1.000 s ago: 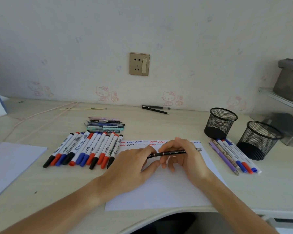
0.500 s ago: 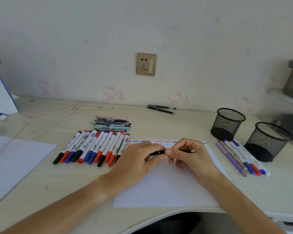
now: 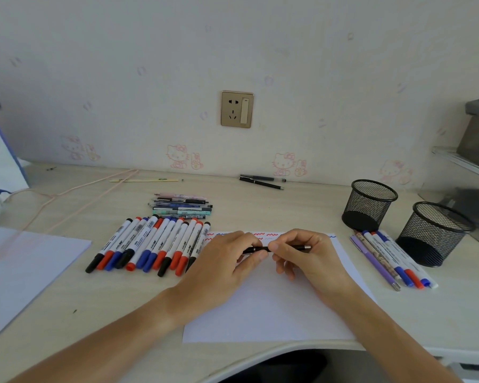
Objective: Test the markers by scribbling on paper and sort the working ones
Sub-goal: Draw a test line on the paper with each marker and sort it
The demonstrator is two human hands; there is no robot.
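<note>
Hands meet over the paper (image 3: 274, 305) on the counter (image 3: 53, 313): left hand (image 3: 227, 261) and right hand (image 3: 307, 258) each pinch an end of a black pen (image 3: 263, 249), held level (probably to uncap or recap it), tip hidden.

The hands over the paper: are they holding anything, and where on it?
Both pinch one slim black pen: left hand at its left end, right hand around the middle.
</note>
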